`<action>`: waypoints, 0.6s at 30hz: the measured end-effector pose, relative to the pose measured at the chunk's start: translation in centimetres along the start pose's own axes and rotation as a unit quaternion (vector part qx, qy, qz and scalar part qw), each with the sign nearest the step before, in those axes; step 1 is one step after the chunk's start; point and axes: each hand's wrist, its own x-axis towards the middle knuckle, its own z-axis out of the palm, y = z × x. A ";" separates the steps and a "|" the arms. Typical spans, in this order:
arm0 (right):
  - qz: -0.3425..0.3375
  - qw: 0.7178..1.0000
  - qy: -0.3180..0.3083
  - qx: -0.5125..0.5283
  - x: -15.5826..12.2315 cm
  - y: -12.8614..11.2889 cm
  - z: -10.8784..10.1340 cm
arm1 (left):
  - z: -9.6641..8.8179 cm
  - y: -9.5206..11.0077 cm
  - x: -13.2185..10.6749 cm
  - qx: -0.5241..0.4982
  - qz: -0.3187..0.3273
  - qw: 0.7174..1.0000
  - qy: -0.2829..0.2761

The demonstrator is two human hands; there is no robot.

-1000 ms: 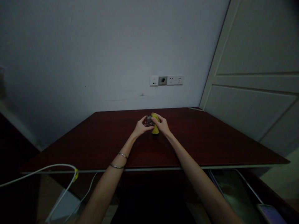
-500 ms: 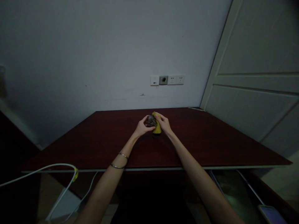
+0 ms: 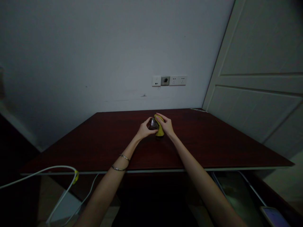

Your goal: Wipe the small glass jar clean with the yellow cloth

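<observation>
My left fingers (image 3: pixel 152 131) half-curl round a glossy dark rounded object (image 3: pixel 153 124), my right fingers (image 3: pixel 163 116) (nearly closed) holding soft yellow cloth (image 3: pixel 160 131) alongside.

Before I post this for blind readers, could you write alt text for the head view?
A left hand holds a small shiny object against a yellow cloth in the right hand, over a dark red table. Wall sockets show behind.

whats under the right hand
A yellow cloth shows under the right hand, its lower end sticking out beside a shiny dark object in the left hand. The part of the cloth that the right hand covers cannot be seen.
</observation>
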 end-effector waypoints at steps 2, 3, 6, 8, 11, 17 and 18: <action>0.028 0.999 0.020 0.009 0.2 0.3 -0.1 | 0.0 0.1 -0.1 0.026 -0.001 1.000 -0.004; 0.030 0.999 0.024 0.008 0.2 0.4 -0.1 | 0.0 0.1 -0.1 0.034 -0.004 0.999 0.001; -0.018 1.000 -0.003 -0.013 -0.3 -0.1 0.0 | 0.0 -0.1 0.0 0.039 -0.012 0.999 0.019; -0.061 0.997 -0.043 -0.026 -0.8 -0.7 0.1 | -0.1 -0.2 0.1 0.039 -0.017 0.999 0.026; -0.090 0.992 -0.081 -0.042 -1.1 -1.2 0.2 | -0.2 -0.3 0.3 0.034 -0.020 0.999 0.035; -0.031 0.998 0.004 -0.060 0.1 0.2 -0.4 | 0.1 -0.3 -0.2 0.068 -0.005 0.997 0.023; -0.018 0.997 0.016 -0.070 0.3 0.4 -0.5 | 0.2 -0.3 -0.2 0.080 -0.003 0.997 0.018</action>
